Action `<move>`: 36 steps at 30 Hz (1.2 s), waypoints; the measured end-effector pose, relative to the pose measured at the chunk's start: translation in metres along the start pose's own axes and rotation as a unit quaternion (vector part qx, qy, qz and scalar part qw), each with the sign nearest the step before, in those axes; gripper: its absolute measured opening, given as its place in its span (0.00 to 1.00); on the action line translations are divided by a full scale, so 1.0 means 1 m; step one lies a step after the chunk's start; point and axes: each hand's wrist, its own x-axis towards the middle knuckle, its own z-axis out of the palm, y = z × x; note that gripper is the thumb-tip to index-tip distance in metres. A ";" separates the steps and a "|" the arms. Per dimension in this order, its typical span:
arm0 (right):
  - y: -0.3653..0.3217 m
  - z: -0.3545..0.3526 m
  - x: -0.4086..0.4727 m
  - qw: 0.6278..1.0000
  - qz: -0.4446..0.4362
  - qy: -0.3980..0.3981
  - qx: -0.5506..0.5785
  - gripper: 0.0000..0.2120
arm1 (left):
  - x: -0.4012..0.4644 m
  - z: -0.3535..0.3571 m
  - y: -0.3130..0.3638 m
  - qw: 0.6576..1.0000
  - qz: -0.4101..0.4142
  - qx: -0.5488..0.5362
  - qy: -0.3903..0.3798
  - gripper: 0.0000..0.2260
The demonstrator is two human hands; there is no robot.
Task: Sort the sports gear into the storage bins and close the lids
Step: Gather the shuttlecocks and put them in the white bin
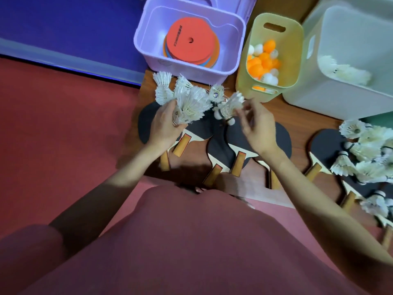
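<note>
Shuttlecocks (187, 96), white and frayed, fan from your left hand (163, 124), whose fingers grip the bunch; your right hand (255, 126) pinches one shuttlecock (228, 108) beside it. Both hover over paddles (238, 141) on the floor (63, 124), near the lilac bin (148, 54), yellow bin (295, 52) and pale bin (308, 96).

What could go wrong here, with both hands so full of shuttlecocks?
The left hand grips a loose bunch of shuttlecocks; some could slip out onto the paddles below. The right hand only pinches one shuttlecock, so it might drop. Feathers may also get crushed.
</note>
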 end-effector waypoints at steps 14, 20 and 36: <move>0.056 -0.099 0.011 0.991 -0.001 0.109 0.076 0.07 | 0.056 0.065 0.119 0.986 0.142 0.036 -0.074 0.26; 0.111 -0.143 0.027 0.989 0.010 0.113 0.093 0.08 | 0.095 0.104 0.201 0.975 0.193 0.039 -0.107 0.32; 0.258 -0.222 0.110 0.971 0.122 0.174 0.108 0.12 | 0.231 0.230 0.327 0.944 0.194 0.103 -0.245 0.28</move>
